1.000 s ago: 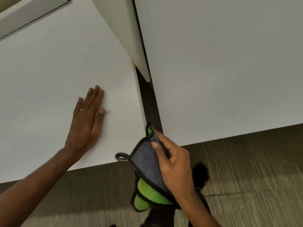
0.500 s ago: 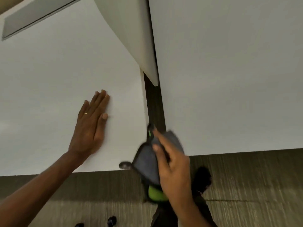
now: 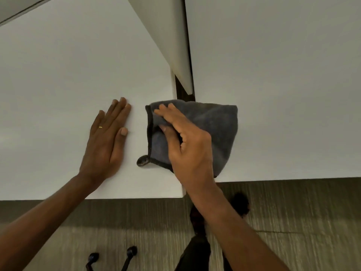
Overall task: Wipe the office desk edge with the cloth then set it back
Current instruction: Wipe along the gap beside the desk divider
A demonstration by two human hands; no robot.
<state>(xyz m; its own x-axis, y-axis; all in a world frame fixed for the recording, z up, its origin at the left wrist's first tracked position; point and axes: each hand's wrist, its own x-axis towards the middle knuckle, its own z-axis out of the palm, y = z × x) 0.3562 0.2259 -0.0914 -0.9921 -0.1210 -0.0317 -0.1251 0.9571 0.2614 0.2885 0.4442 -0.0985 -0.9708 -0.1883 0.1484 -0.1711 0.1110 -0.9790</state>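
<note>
A grey cloth [image 3: 213,124] with a black hem and a small hanging loop lies folded across the gap between two white desks. It covers the left desk's [image 3: 58,75] right edge and the right desk's [image 3: 283,75] near left corner. My right hand [image 3: 185,145] rests on the cloth, fingers spread over its left part and thumb pinching a fold. My left hand [image 3: 109,141] lies flat, palm down, on the left desk just left of the cloth, holding nothing. The cloth's green side is hidden.
A beige partition panel [image 3: 168,36] stands between the desks and ends just behind the cloth. Below the desk fronts is striped grey-brown carpet [image 3: 302,222]. My dark trouser leg [image 3: 197,247] and chair-base casters [image 3: 130,251] show at the bottom.
My right hand lifted the cloth from below the desk front up onto the desktops, spreading it grey side up over the gap. My left hand stayed flat on the left desk.
</note>
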